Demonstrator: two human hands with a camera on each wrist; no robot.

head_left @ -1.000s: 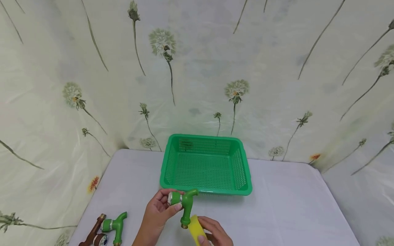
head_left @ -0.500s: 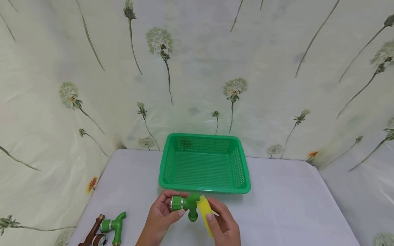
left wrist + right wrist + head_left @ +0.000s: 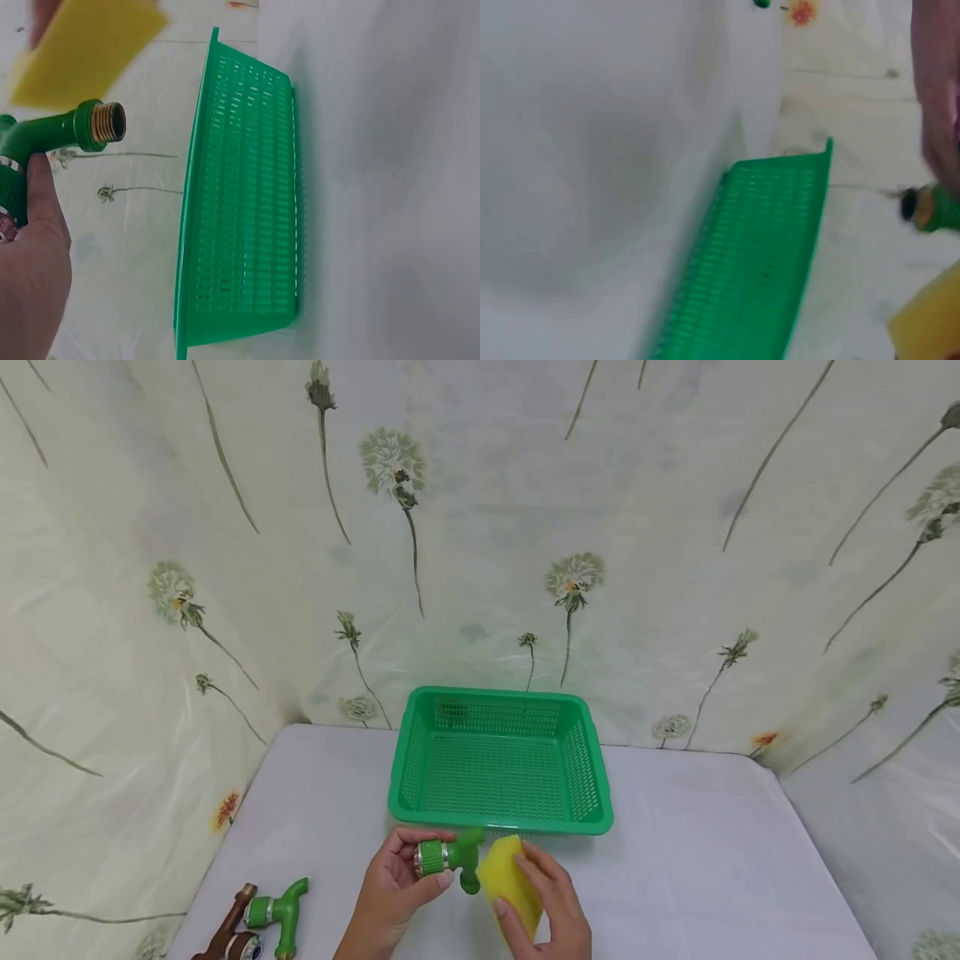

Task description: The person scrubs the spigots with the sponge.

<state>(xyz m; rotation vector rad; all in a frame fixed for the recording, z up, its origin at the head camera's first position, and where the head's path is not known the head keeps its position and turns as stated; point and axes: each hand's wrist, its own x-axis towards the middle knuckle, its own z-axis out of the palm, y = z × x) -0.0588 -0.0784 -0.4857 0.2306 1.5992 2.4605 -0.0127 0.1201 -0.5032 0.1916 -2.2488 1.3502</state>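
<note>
My left hand (image 3: 393, 885) grips a green tap (image 3: 462, 853) by its ribbed knob, with the thumb along the near side. In the left wrist view the tap's brass threaded end (image 3: 109, 122) points toward the basket. A yellow sponge (image 3: 510, 881) is pinched between the thumb and fingers of my right hand (image 3: 551, 902), right beside the tap's spout side. Both hands are held just in front of the green basket. Only a corner of the sponge (image 3: 930, 322) shows in the right wrist view, which is blurred.
A green plastic basket (image 3: 498, 823) with perforated walls stands at the table's back. At the front left lie another green tap (image 3: 285, 914) and brown taps (image 3: 232, 927). A flower-printed sheet (image 3: 465, 568) hangs behind the white-covered table (image 3: 697, 852).
The left hand has turned the tap so its threaded end no longer points down toward me. The right hand has raised the sponge from the threaded end to the tap's upper right side.
</note>
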